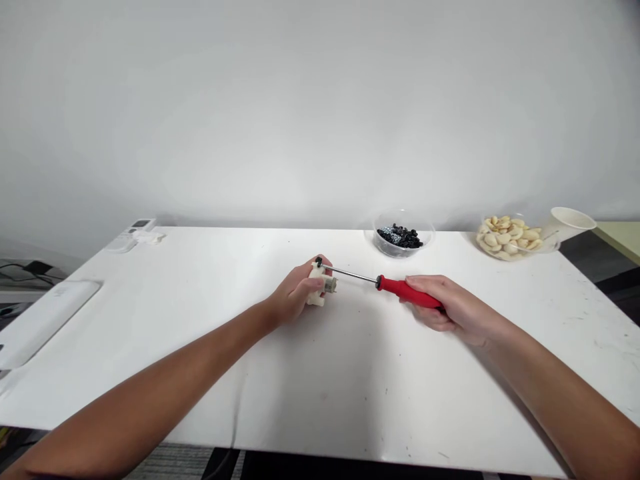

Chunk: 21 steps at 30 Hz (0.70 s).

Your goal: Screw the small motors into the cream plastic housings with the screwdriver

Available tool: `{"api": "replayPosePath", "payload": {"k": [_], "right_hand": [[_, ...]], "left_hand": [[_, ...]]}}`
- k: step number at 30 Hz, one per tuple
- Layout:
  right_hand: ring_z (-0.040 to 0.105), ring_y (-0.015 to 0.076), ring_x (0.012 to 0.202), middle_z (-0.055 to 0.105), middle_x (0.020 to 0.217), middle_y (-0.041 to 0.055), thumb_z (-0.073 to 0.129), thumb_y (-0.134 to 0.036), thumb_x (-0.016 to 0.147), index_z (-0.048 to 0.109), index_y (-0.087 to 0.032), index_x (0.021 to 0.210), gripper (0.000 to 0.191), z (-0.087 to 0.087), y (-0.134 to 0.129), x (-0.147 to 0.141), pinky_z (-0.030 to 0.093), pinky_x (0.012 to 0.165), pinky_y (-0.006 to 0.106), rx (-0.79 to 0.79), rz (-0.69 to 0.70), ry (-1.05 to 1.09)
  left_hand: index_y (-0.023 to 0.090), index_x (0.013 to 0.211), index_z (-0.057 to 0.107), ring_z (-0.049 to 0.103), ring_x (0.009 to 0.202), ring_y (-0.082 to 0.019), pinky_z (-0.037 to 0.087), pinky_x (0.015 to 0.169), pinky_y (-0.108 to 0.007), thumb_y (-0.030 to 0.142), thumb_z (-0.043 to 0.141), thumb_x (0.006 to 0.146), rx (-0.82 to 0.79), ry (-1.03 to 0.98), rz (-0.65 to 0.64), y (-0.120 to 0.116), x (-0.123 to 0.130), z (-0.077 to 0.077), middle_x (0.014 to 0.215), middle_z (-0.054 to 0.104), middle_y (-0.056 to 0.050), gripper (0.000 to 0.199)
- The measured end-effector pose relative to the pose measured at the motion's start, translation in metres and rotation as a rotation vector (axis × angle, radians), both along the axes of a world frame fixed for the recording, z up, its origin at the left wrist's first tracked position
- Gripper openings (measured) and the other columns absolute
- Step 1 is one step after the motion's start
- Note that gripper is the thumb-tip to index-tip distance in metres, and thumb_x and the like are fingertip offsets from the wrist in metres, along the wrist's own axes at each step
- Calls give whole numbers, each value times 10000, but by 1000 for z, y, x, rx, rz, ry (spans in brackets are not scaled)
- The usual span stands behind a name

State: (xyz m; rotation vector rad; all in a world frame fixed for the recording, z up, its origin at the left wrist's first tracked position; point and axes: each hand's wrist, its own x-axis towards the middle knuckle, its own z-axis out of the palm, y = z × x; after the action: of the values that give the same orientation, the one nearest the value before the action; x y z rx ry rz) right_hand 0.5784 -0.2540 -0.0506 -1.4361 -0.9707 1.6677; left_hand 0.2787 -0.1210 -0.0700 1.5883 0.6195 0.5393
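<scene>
Near the middle of the white table, my left hand (296, 291) grips a small cream plastic part (316, 297) with a greyish cylindrical motor (330, 285) on its right side. A small black piece (319, 261) sits at the top of the cream part. My right hand (440, 303) is wrapped round the red handle of a screwdriver (407, 291). The metal shaft points left, and its tip is at the black piece. Whether the tip is seated in it is too small to tell.
On the white table (200, 280), a clear bowl (400, 251) of small black pieces stands at the back. Farther right are a bowl of cream pieces (510, 239) and a paper cup (570, 223). White devices (55, 313) (123, 241) lie at the left.
</scene>
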Motion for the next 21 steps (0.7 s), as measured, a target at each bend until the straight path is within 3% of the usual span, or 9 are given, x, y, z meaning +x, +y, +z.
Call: {"api": "replayPosePath", "payload": {"k": [3,7,11,14,16,18,21], "right_hand": [[169,78,487,298,522,-80,604,-649,984,722,-166,910,503,0,2,2,83,458,272,-84,22,98],[236,78,504,399,585,-83,750,-531,928,670,-222,1070,349,4,-1,-4,172,488,251,78,-3,55],[479,126,586,672,821,-14,811,-420,883,636,-298,1169,357,6,-7,-9,371,561,283,417,-146,-423],[535,151,597,704,804,0,773,-413,911,687,-284,1131,269,3,-11,-7,417,596,315,709,-106,-795],[523,147,559,677,730,-11,744,-412,933,700,-274,1089,213,-1,-13,-8,402,574,316,786,-50,-855],[489,135,540,638,693,-19,734,-425,941,697,-263,1032,189,-3,-12,-9,363,541,303,729,-64,-767],[363,104,501,493,595,-54,764,-495,918,664,-247,936,268,-6,-7,-11,247,490,274,454,-145,-467]], "left_hand": [[199,1071,534,514,638,-144,407,555,-253,458,572,921,56,-28,-3,0,-1,-1,787,585,-2,301],[197,1060,554,548,644,-150,418,539,-256,439,579,898,-45,-72,37,5,0,-4,826,592,-15,293],[191,1011,566,536,598,-144,432,524,-269,424,555,905,-166,-59,77,11,2,-8,801,566,-15,256],[187,1019,580,528,577,-141,435,510,-273,426,560,892,-211,-33,59,16,2,-10,802,559,-20,271],[181,1033,592,527,576,-144,443,505,-279,424,557,876,-221,-20,40,18,1,-10,808,560,-27,291],[178,1050,596,529,585,-149,455,507,-283,414,553,870,-222,-10,31,18,1,-9,814,564,-32,300],[182,1051,577,532,614,-155,477,524,-288,408,553,882,-171,-18,21,14,1,-5,817,563,-30,283]]}}
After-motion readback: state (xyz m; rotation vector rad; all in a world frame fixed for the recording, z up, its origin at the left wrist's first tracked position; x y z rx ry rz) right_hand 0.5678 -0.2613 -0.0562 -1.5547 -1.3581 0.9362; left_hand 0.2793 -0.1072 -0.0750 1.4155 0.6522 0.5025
